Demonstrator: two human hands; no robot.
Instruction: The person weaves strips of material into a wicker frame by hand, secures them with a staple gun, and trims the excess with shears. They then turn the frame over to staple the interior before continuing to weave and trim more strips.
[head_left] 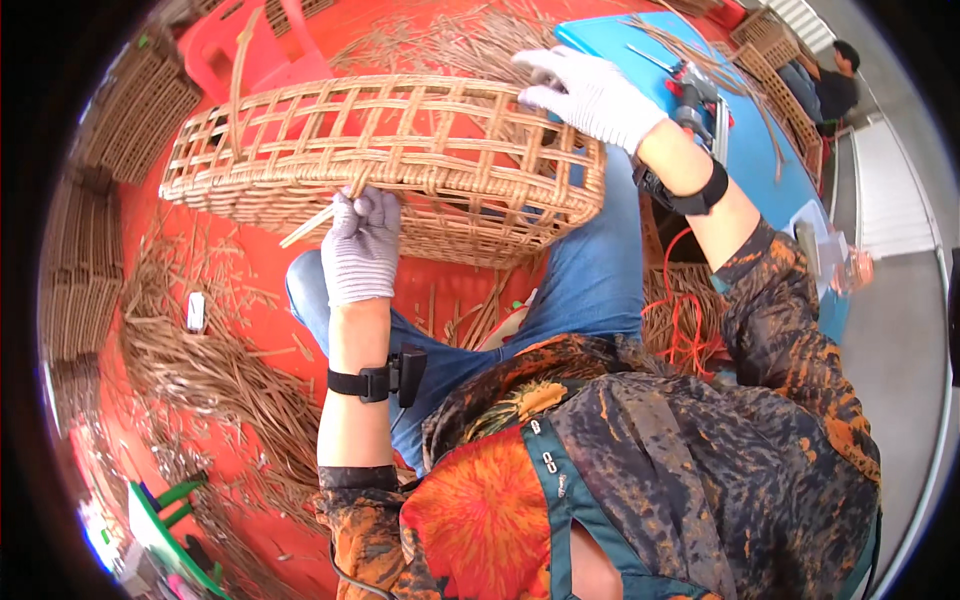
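Patterned shirt (680, 480); wicker basket (430, 182) prob. light, stiff, best held by edge (596, 182); L hand (362, 245) pinching strand (310, 225); R hand (595, 95) fingers apart.

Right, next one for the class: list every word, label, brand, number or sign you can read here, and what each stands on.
None can be read clearly.
Teal trim of the patterned garment: small pale marks, too small to read.
Small white object on the red floor: no readable writing.
Power tool on the blue table: too small to tell.
Woven basket: no lettering shows.
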